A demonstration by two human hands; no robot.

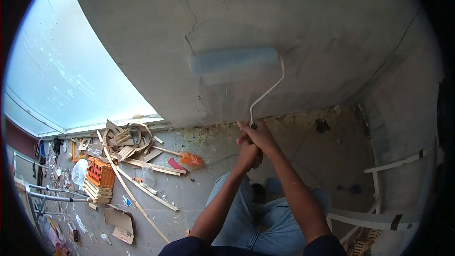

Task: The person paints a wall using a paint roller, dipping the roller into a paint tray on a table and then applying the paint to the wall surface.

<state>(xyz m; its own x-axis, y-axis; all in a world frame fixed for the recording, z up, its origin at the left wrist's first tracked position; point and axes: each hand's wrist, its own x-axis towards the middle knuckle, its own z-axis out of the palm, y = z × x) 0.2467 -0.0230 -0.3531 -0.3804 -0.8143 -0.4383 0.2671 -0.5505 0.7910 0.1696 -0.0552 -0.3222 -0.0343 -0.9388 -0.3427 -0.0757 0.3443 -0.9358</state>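
A paint roller [234, 61] with a pale blue sleeve lies against the grey, cracked wall [142, 28], its sleeve smeared by motion. From its right end a bent white wire frame runs down to the handle, which both hands cover. My right hand [259, 135] is closed around the top of the handle, just below the wire. Lower down, my left hand [248, 155] wraps the same handle, touching the right. The handle itself is mostly hidden by the fingers.
Wood strips [137, 194], torn cardboard [118, 223], an orange crate [100, 173] and an orange-headed tool [191, 158] litter the floor at left. A bright window [66, 66] stands upper left. White frame bars [374, 219] stand at right.
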